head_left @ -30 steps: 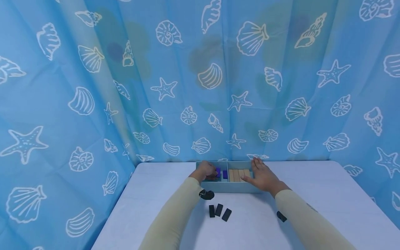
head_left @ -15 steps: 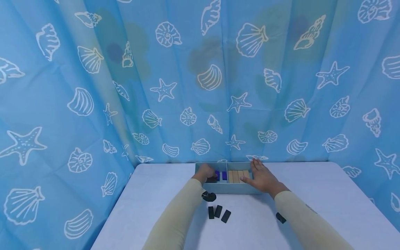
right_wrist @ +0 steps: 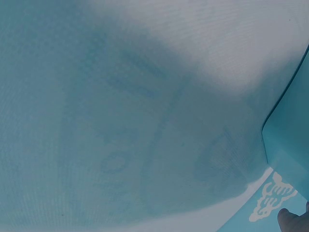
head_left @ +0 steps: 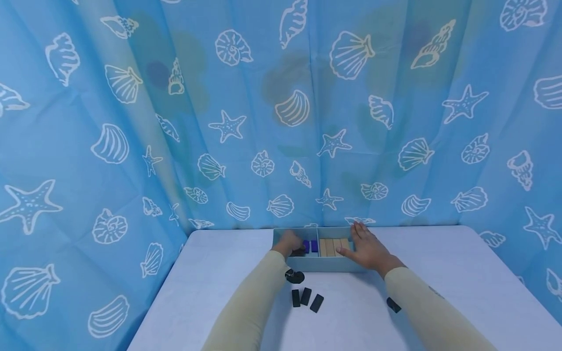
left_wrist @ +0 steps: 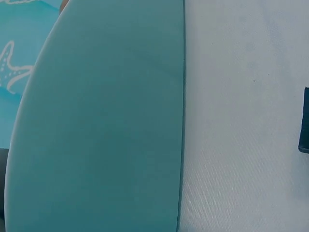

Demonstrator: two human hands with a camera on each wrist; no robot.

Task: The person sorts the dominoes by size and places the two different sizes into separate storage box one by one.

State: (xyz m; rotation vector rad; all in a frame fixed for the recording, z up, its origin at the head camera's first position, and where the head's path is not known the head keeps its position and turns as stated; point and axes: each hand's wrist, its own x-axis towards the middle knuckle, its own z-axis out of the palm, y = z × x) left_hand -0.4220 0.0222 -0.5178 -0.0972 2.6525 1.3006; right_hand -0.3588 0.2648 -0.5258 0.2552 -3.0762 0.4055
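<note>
A pale blue divided box (head_left: 325, 264) stands near the back of the table in the head view. My left hand (head_left: 289, 241) reaches down into its left compartment with curled fingers, the fingertips at a small purple block (head_left: 306, 246). Just right of it, by the divider, lies a second purple block (head_left: 314, 246). Several light wooden blocks (head_left: 333, 247) stand in a row in the right compartment. My right hand (head_left: 369, 247) lies over the box's right end, fingers straight toward the back rim, thumb reaching over the wooden blocks. The box wall (left_wrist: 101, 116) fills much of the left wrist view.
Three black blocks (head_left: 306, 297) lie on the white table (head_left: 342, 321) in front of the box. A blue curtain (head_left: 246, 117) with shell and starfish prints hangs right behind the table's back edge and along the left.
The purple block at my left fingertips has shifted slightly down and to the right, closer to the other purple block. My right hand stays in place on the box.
</note>
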